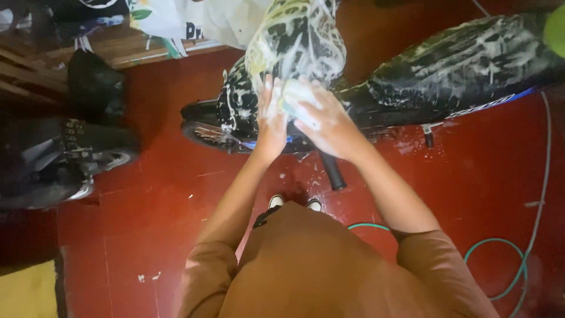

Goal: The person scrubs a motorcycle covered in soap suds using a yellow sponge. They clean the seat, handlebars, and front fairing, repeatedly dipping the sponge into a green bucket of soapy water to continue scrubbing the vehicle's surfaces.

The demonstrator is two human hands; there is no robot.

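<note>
Right hand [322,118] closed on soapy sponge [289,97] | left hand [272,115] flat, open, at its 9 o'clock | motorcycle [447,65] heavy, slick | sponge soft: pinch edges.

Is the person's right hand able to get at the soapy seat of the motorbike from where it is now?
Probably yes. The right hand holds a sponge at the front of the motorbike, and the foam-covered seat lies open further along that same side, with nothing between them.
</note>
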